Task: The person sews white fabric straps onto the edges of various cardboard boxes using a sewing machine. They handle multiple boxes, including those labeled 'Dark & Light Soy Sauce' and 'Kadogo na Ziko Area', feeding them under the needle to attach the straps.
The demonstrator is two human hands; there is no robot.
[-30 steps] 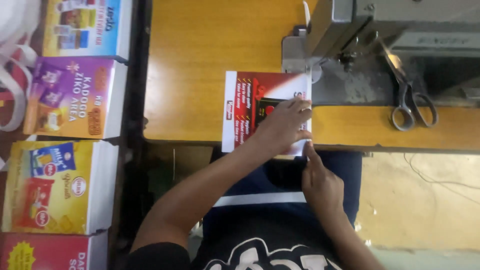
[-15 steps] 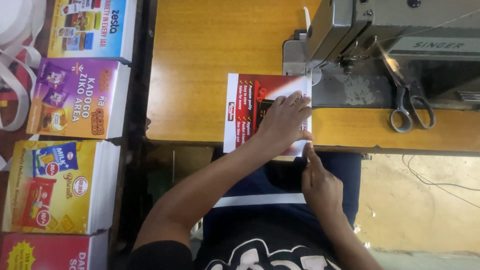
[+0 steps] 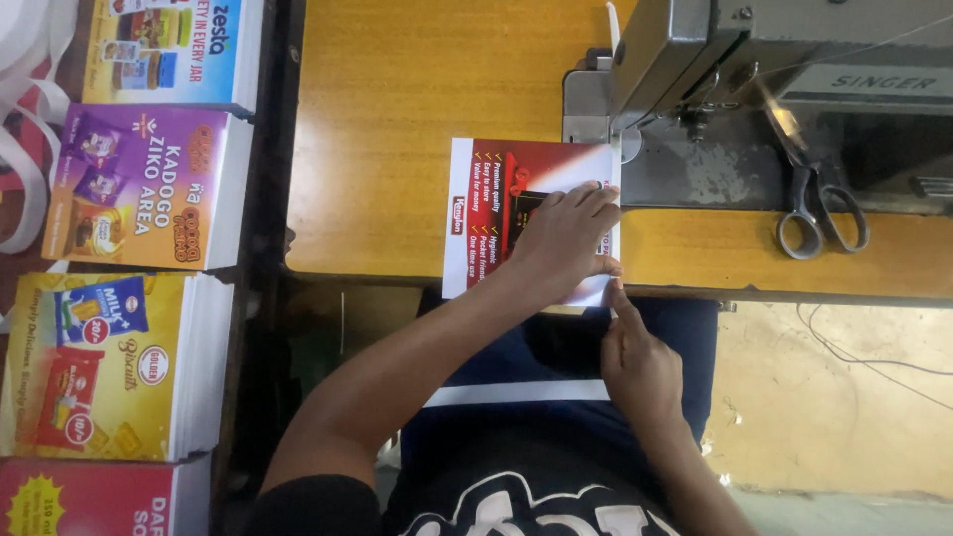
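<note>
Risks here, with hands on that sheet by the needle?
1. The left hand lies flat on the sheet, fingertips close to the sewing machine head; a slip could put them under the needle.
2. The sheet overhangs the table edge, steadied by one right hand finger; it may skew.

bare tabletop [image 3: 397, 119] left, sewing machine [image 3: 754, 89] right

The red printed sheet [image 3: 496, 213] has edged slightly nearer the sewing machine [image 3: 754, 89].
</note>
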